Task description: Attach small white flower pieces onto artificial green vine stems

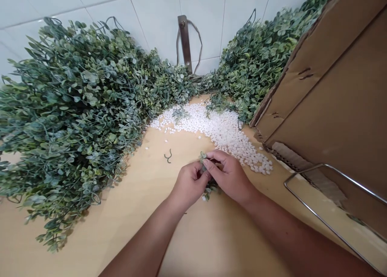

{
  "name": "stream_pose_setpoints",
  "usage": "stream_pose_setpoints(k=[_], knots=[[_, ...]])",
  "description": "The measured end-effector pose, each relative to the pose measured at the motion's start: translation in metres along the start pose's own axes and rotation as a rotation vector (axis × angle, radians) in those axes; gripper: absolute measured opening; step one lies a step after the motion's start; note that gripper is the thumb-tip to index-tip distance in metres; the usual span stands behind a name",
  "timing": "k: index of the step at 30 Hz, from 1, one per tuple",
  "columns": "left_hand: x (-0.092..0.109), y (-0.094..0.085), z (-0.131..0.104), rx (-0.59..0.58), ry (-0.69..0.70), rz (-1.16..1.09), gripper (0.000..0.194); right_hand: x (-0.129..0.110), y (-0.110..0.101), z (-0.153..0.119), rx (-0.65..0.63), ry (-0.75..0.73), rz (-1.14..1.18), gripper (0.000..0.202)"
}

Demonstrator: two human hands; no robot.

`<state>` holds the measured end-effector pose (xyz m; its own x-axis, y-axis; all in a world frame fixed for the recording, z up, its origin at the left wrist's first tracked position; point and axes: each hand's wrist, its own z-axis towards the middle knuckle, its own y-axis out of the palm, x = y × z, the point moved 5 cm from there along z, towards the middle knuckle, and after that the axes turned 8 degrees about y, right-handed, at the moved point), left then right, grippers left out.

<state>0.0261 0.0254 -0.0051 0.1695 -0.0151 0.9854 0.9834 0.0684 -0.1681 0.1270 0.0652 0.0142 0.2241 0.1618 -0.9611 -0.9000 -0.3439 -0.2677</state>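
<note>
Sprig: small leafy green sprig [203, 156] between the two hands' fingertips, leaves poking out just past them; more leaves show under the hands, can't tell if same piece.
Left hand [186, 184]: thumb and fingers curled in, no visible gap, closed on the sprig; exact contact partly hidden.
Right hand [230, 175]: thumb and index pinched together on the sprig, other fingers bent and mostly covered.
Stem bits: thin curved green pieces [168, 161] loose on the tabletop [145, 180], left of the fingers, near, not touching.
White pieces: pile [217, 126] spread just beyond the fingertips, trailing down to the right of the right hand.
Left foliage: big heap [90, 91] left of and beyond the fingers, well apart.
Right foliage: second heap [263, 55] beyond the fingers, to the right.
Cardboard: brown panel [338, 83] right of the fingers; bent metal wire [350, 180] in front.
Wall: white tiles [202, 11] farthest out, metal strip [185, 45] with cord straight beyond the fingers.
</note>
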Motion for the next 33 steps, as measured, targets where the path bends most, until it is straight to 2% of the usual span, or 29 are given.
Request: stream_pose_setpoints(k=[3,5,8,10,12,15,17,22,24,29,33], knots=[[0.01,-0.006,0.003,-0.218,0.004,0.061,0.015,0.002,0.001,0.001,-0.063,0.12,0.156,0.013],[0.016,-0.014,0.01,-0.284,-0.023,0.075,0.015,0.005,0.0,0.002,-0.086,0.202,0.3,0.014],[0.019,-0.03,0.035,-0.103,-0.03,0.158,0.013,0.011,-0.002,0.005,-0.056,0.328,0.473,0.012],[0.018,-0.037,0.055,0.064,0.032,0.306,0.01,0.015,-0.004,0.007,-0.031,0.382,0.515,0.013],[0.015,-0.037,0.072,0.146,0.113,0.523,0.012,0.019,-0.005,0.009,-0.01,0.387,0.499,0.014],[0.011,-0.031,0.088,0.176,0.182,0.768,0.016,0.023,-0.006,0.011,-0.013,0.347,0.403,0.017],[0.009,-0.028,0.091,0.175,0.19,0.794,0.018,0.024,-0.004,0.011,-0.046,0.309,0.324,0.02],[0.008,-0.031,0.082,0.264,0.074,0.337,0.009,0.015,-0.003,0.009,-0.123,0.19,0.163,0.022],[0.01,-0.03,0.07,0.255,0.013,0.189,0.004,0.01,-0.003,0.009,-0.133,0.138,0.124,0.021],[0.011,-0.023,0.028,0.18,-0.184,-0.395,0.02,0.003,0.003,0.004,-0.196,0.057,0.073,0.024],[0.007,-0.026,0.009,0.224,-0.216,-0.579,0.023,0.0,0.008,-0.002,-0.231,0.017,0.031,0.024]])
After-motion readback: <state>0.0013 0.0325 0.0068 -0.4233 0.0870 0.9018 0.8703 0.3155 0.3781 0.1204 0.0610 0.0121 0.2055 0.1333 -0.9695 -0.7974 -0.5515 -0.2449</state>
